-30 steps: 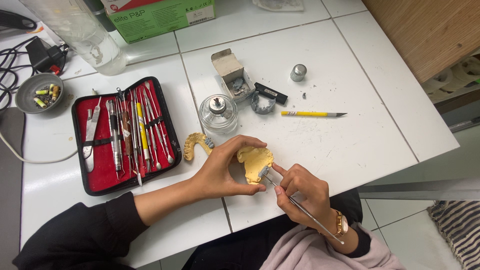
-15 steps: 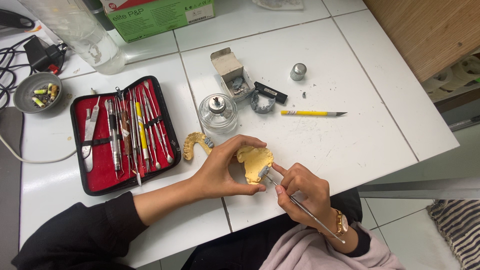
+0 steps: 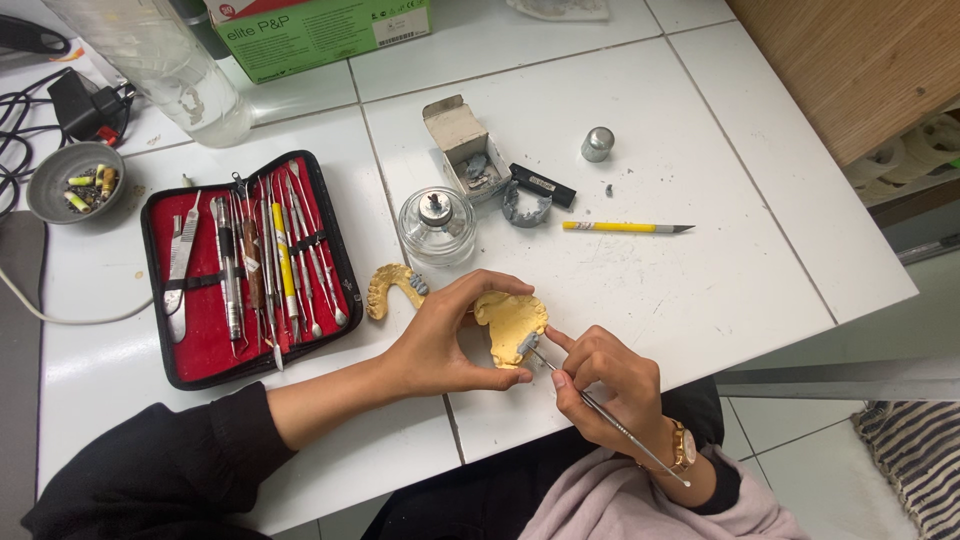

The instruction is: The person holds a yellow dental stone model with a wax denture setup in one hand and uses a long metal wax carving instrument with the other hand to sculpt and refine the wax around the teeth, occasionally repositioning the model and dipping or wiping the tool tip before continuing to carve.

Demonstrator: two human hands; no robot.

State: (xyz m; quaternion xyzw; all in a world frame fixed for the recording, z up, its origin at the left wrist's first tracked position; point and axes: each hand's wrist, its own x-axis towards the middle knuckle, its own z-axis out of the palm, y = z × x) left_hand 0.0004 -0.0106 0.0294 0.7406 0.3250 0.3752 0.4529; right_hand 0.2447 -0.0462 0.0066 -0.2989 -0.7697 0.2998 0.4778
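A: Wide view first: the white tiled bench (image 3: 700,290) carries everything, and the work sits at its near edge, right under both hands.

B: What's biggest beyond the grip?

A: Off to the left of the left hand (image 3: 440,335), an open instrument case (image 3: 245,268) with a red lining, its metal tools strapped in rows. Straight past the hands stands a small glass spirit lamp (image 3: 437,226), and further back a little open cardboard box (image 3: 462,140).

B: And the hands themselves?

A: The left hand's grip is closed around a yellow dental cast (image 3: 510,322), thumb below, fingers curled over the far side, holding it just above the bench. The right hand (image 3: 605,385) has a pen-style grip clamped on a slim metal carver (image 3: 600,412), whose tip touches a grey patch on the cast's right edge.

B: How far along would you say?

A: Midway, by my reckoning. Grey wax is on the cast, and the tool is on it now. A second yellow arch cast (image 3: 392,287) lies just left of the left hand, also with a grey bit at one end.

B: Smaller bits?

A: A yellow craft knife (image 3: 625,227) well beyond the right hand, a small metal cap (image 3: 597,143) further out.
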